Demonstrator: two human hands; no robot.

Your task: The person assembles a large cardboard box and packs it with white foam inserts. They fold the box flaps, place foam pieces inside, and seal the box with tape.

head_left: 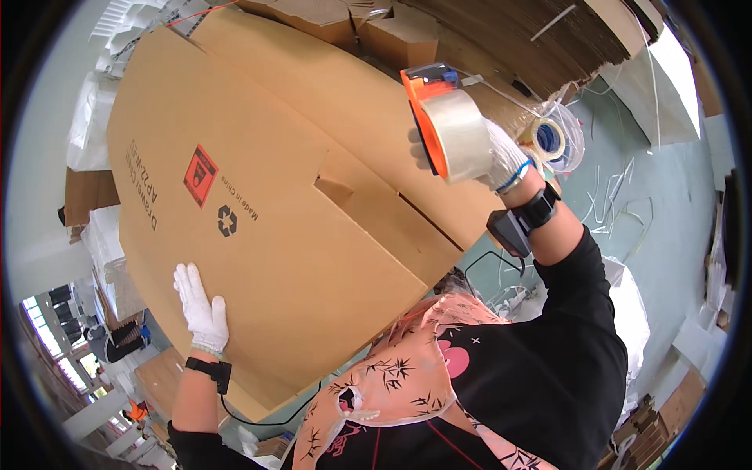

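A large brown cardboard box [266,290] fills the middle of the view, with a red label [201,175] and dark print on its near panel. Its flaps lie folded in, and a notch and a dark slit show between them. My left hand [201,308], in a white knitted glove, lies flat on the box's left part with fingers stretched out. Raised above the right side of the box, my gloved right hand [501,157] grips an orange tape dispenser [430,125] loaded with a wide roll of clear tape [464,137].
Tape rolls [546,139] sit just beyond my right wrist. Stacked flat cardboard [540,39] stands at the far right. White strapping scraps [619,188] litter the green floor [658,227]. Wrapped white packages [94,117] stand left of the box. Another person in orange [138,411] is far off, lower left.
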